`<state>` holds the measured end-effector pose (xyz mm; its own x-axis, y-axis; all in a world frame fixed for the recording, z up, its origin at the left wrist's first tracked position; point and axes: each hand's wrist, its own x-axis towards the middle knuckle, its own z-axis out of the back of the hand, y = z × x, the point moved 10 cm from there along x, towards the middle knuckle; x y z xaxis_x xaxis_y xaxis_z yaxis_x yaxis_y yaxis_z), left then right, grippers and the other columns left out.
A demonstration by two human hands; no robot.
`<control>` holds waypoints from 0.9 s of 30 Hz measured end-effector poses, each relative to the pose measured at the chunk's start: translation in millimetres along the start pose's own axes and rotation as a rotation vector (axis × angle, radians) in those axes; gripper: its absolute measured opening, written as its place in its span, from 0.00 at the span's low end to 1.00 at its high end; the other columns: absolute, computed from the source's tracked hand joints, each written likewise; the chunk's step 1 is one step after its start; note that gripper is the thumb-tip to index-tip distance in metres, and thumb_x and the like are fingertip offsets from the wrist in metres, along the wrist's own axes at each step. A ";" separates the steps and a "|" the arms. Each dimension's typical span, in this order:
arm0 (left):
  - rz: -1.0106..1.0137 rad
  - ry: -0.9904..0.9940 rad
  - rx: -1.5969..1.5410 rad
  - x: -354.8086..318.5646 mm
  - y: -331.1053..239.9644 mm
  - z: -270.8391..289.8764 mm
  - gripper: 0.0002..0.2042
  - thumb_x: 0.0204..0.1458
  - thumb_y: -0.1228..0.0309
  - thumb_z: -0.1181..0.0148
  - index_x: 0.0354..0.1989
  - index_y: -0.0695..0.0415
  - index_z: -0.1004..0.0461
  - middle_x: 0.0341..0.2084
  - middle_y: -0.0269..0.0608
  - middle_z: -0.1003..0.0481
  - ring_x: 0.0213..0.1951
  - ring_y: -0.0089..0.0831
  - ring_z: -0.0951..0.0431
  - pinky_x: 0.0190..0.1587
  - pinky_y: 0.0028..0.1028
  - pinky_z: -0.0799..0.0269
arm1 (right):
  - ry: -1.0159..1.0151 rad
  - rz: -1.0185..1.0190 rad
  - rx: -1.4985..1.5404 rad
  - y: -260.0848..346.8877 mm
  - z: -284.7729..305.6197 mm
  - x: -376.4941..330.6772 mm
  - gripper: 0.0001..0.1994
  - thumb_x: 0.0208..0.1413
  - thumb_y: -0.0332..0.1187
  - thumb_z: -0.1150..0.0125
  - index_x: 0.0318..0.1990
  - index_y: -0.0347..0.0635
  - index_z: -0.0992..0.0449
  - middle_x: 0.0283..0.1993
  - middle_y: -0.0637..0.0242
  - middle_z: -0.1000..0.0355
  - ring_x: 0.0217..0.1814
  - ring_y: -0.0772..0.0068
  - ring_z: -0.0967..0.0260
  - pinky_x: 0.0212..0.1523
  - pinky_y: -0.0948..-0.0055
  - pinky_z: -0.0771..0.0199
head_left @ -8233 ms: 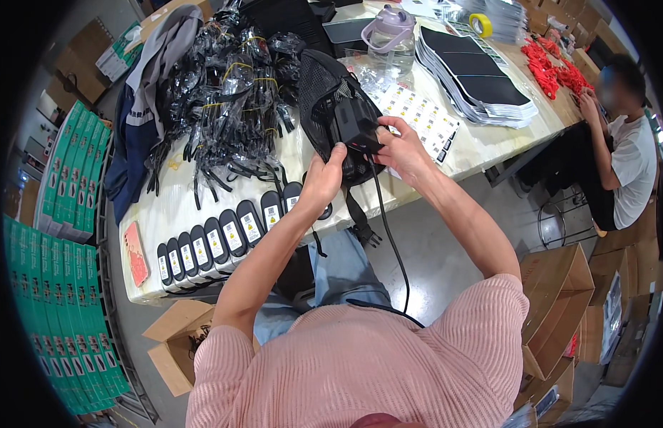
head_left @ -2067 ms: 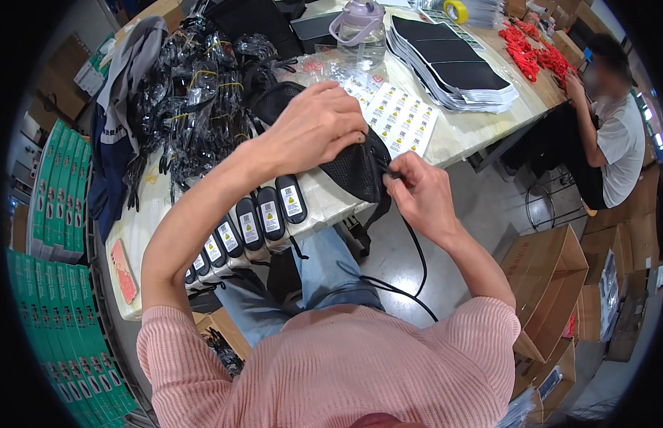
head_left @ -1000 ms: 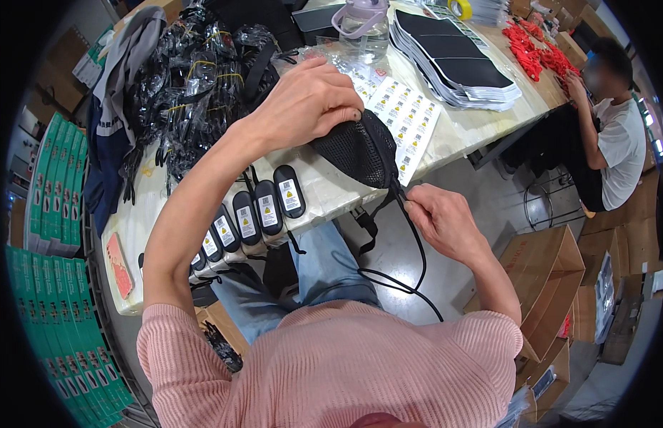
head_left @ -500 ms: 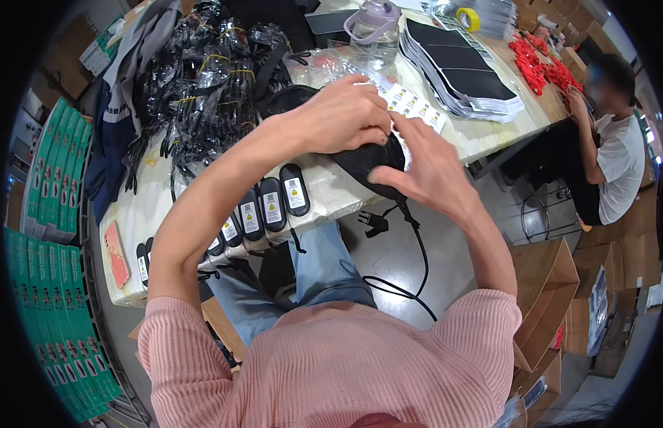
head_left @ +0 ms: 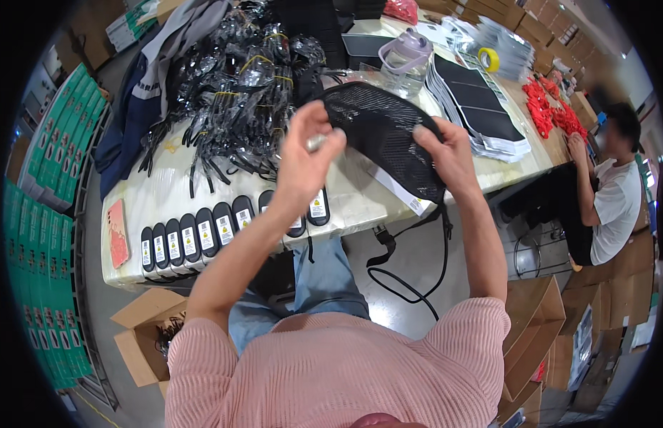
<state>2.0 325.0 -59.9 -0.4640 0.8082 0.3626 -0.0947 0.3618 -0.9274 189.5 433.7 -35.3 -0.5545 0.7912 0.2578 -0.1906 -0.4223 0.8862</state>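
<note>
A black mesh piece (head_left: 385,125) with a dark bound edge is lifted above the table, its fabric spread between my hands. My right hand (head_left: 453,153) grips its right edge, thumb on top of the mesh. At its left side is my left hand (head_left: 311,153), fingers curled toward the thumb; a small pale thing shows between them, too blurred to name. Under the mesh, the edge of a white label sheet (head_left: 399,189) sticks out. A black strap with a buckle (head_left: 381,246) and a looped cord (head_left: 417,292) hang past the table edge.
Black oval cases with white labels (head_left: 205,232) line the table's front edge, beside a red-patterned phone (head_left: 117,235). Bagged black cords (head_left: 239,93) are piled behind. A lidded bottle (head_left: 406,57) and stacked black-and-white sheets (head_left: 474,100) stand farther back. A co-worker (head_left: 609,178) sits at right.
The mesh piece has come up off the table and spread out. My left hand has moved left and back toward me, off its middle. My right hand has shifted right and now grips the edge.
</note>
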 end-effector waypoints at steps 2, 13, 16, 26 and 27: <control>0.265 0.007 -0.199 -33.1 27.3 -5.4 0.27 0.49 0.62 0.41 0.55 0.57 0.42 0.47 0.40 0.35 0.50 0.31 0.35 0.52 0.35 0.37 | -0.019 0.022 0.231 17.1 2.8 -3.3 0.10 0.54 0.32 0.46 0.39 0.34 0.27 0.32 0.71 0.28 0.32 0.83 0.33 0.32 0.80 0.33; 0.575 0.191 -0.951 -58.3 32.5 -102.7 0.35 0.45 0.55 0.37 0.57 0.57 0.48 0.46 0.39 0.36 0.51 0.31 0.35 0.53 0.30 0.38 | -0.202 -0.194 0.883 -5.9 -17.0 -82.1 0.16 0.56 0.32 0.50 0.50 0.34 0.35 0.46 0.61 0.30 0.44 0.69 0.29 0.46 0.73 0.28; 0.453 0.104 -0.800 -67.4 37.8 -92.1 0.35 0.45 0.58 0.36 0.57 0.57 0.49 0.46 0.40 0.35 0.50 0.30 0.34 0.54 0.29 0.39 | -0.171 -0.273 0.701 -24.5 -21.4 -105.5 0.17 0.56 0.34 0.50 0.52 0.36 0.36 0.48 0.61 0.31 0.46 0.69 0.30 0.46 0.72 0.29; 0.431 0.101 -0.749 -94.0 40.1 -95.7 0.38 0.44 0.61 0.35 0.59 0.60 0.53 0.49 0.44 0.36 0.51 0.32 0.35 0.55 0.29 0.40 | -0.127 -0.200 0.289 -32.2 9.4 -106.2 0.24 0.57 0.40 0.50 0.57 0.35 0.40 0.53 0.60 0.35 0.53 0.72 0.38 0.54 0.73 0.39; 0.452 0.125 -0.711 -98.2 40.2 -96.8 0.39 0.44 0.60 0.36 0.60 0.60 0.53 0.51 0.45 0.38 0.53 0.32 0.37 0.56 0.29 0.42 | -0.127 -0.262 0.385 -36.3 5.3 -104.7 0.26 0.56 0.40 0.50 0.58 0.35 0.42 0.54 0.60 0.37 0.54 0.71 0.39 0.55 0.73 0.41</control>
<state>129.0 305.1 -124.0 -0.2190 0.9756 0.0175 0.6717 0.1637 -0.7225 258.7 368.5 -92.4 -0.4199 0.9070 0.0308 0.0168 -0.0262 0.9995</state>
